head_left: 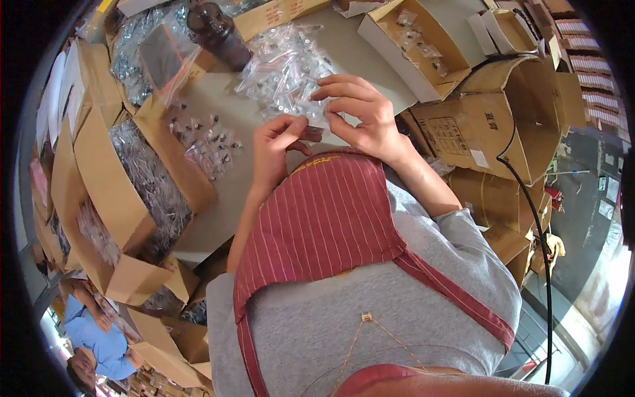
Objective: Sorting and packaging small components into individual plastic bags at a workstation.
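Observation:
At the near edge of the table, my left hand is closed, its thumb pressed against the bent fingers. It pinches a small clear plastic bag, partly hidden by the fingers. My right hand holds the other side of this bag between thumb and curved fingers. What the bag contains is too small to make out. Just beyond both hands lies a heap of small clear bags with red seal strips and tiny metal and dark parts inside. Left of my left hand are more small bags with dark parts.
A dark brown bottle stands behind the heap. An open carton of clear bags is at left; a shallow box with a few bagged parts sits far right. Large cartons and a black cable are right. Another person is lower left.

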Demonstrator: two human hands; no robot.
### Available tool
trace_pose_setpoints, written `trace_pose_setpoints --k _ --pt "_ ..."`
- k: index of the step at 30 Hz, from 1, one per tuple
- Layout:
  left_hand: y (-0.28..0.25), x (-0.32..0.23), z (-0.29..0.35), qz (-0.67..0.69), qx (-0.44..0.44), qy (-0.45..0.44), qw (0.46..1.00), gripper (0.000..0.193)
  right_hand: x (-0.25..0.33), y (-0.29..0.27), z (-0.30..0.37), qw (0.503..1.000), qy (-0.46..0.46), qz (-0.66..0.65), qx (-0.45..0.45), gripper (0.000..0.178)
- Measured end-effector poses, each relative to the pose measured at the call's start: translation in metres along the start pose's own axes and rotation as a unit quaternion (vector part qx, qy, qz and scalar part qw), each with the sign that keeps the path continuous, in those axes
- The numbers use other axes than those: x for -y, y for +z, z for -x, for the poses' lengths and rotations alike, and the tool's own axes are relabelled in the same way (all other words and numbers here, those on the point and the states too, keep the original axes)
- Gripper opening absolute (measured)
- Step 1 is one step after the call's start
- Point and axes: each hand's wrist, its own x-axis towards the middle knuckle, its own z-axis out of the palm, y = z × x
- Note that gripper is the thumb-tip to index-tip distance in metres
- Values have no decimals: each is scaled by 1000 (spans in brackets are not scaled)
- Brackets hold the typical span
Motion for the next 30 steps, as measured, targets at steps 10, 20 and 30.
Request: trace_pose_setpoints --k 10,20,30 --pt "-49 20 18 67 -82 72 992 17 -21 6 -1 930 317 -154 102 14" --pt "-37 42 4 41 8 35 999 11 -1 12 -34 973 114 -184 83 33" --pt "-29 49 -1 26 -42 98 994 9 -14 16 -7 990 130 -7 63 35"
